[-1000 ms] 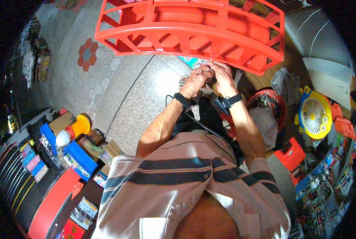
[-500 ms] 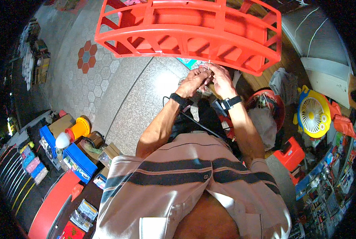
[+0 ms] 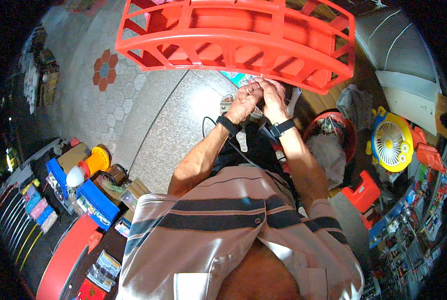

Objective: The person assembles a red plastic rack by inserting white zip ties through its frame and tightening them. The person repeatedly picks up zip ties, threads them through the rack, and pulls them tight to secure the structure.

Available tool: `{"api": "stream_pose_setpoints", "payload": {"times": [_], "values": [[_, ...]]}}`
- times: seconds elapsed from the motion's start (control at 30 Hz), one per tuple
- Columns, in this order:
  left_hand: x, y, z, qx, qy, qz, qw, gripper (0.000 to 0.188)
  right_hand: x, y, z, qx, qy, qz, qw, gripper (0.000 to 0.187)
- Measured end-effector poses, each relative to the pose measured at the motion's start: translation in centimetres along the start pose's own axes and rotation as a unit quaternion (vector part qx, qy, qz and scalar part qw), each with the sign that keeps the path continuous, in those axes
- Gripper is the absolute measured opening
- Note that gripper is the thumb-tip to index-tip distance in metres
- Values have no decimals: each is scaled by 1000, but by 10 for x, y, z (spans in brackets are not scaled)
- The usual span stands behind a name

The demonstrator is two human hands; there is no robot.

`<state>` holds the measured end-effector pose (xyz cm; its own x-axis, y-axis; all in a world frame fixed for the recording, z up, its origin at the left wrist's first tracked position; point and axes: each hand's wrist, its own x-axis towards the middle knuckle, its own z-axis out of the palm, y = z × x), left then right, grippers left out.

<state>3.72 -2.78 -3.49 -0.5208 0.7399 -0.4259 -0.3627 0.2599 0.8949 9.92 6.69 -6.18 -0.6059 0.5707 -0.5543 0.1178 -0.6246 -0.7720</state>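
Observation:
My left hand (image 3: 246,101) and my right hand (image 3: 273,96) meet at the fingertips, just below the near edge of a red plastic rack (image 3: 228,39) with open slots in its sides. Both are closed, fingers bent inward in a pinch. Whatever lies between the fingers is hidden or too small to name. A turquoise printed sheet (image 3: 235,77) shows partly behind the hands, under the rack. Dark bands circle both wrists, and a black cable (image 3: 243,154) runs below them.
To the right stand a red basin (image 3: 352,131) with bags, a yellow and blue fan (image 3: 392,143) and a red plastic piece (image 3: 362,192). At the left are blue bins (image 3: 97,202), a yellow spool-shaped item (image 3: 100,159) and a red-topped surface (image 3: 66,262). A sandalled foot (image 3: 227,104) rests on the tiles.
My hands have drawn closer together, and the right one has turned inward and shifted slightly left. The view has shifted a little; the rack otherwise looks the same.

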Motion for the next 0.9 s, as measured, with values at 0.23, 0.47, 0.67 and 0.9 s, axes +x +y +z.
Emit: {"api": "stream_pose_setpoints", "payload": {"times": [0.23, 0.47, 0.67, 0.9], "values": [[1, -4, 1, -100, 7, -68, 993, 14, -4, -18, -4, -204, 13, -74, 976, 19], [-6, 9, 0, -209, -19, -103, 972, 17, -24, -41, -18, -512, 50, -347, 784, 39], [-1, 19, -12, -265, -69, -220, 936, 12, -16, -34, -17, -588, 16, -186, 787, 40], [3, 31, -8, -306, -81, -232, 920, 10, 1, -33, -22, -507, 41, -188, 840, 24]]}}
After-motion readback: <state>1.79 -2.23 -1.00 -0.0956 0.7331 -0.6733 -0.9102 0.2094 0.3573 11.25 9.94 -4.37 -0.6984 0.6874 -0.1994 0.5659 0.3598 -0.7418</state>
